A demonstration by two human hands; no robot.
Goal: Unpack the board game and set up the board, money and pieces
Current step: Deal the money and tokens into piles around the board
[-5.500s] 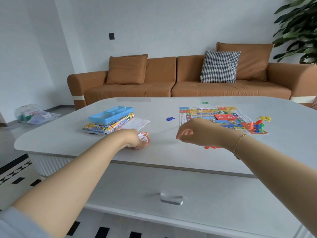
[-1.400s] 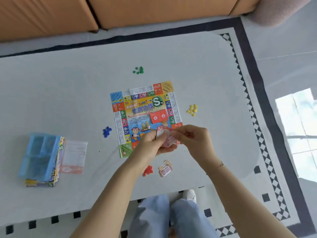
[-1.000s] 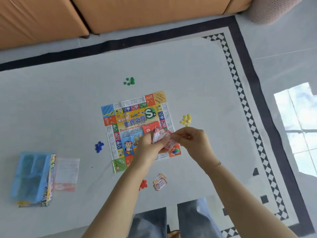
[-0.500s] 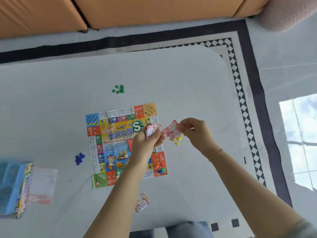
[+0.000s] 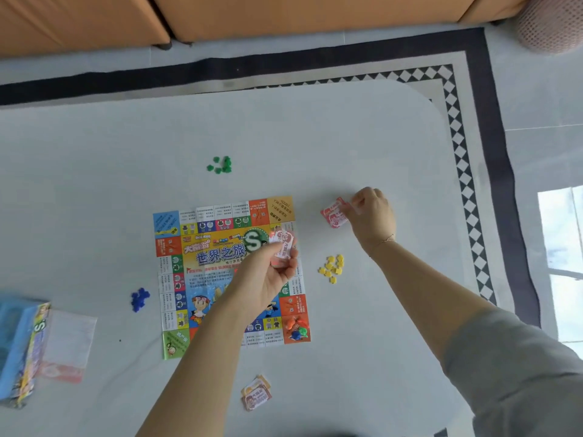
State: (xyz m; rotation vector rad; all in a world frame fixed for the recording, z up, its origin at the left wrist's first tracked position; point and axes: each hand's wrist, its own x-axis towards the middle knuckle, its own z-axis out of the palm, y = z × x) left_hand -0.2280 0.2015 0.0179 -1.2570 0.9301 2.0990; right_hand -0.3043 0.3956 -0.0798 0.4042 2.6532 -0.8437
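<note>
The colourful game board point(image 5: 205, 253) lies flat on the white table point(image 5: 347, 146). Above the board's right side, my left hand point(image 5: 268, 275) holds a stack of paper money point(image 5: 282, 246). Right of the board, my right hand point(image 5: 370, 216) pinches a few red notes point(image 5: 334, 216) at or just above the table top. Small house pieces sit in heaps: green point(image 5: 220, 165) beyond the board, yellow point(image 5: 332, 266) to its right, blue point(image 5: 139, 298) to its left. Player tokens point(image 5: 296, 329) stand on the board's near right corner. Another small money pile point(image 5: 256, 393) lies near the front edge.
The game box with a blue plastic tray point(image 5: 20, 345) sits at the table's left edge, with a paper sheet point(image 5: 71, 342) beside it. An orange sofa point(image 5: 252, 17) stands beyond the table. A checkered rug border point(image 5: 467, 171) runs along the right.
My right hand has carried the red notes away from the stack, out to the right of the board and past the yellow pieces. My left hand keeps the stack over the board.
</note>
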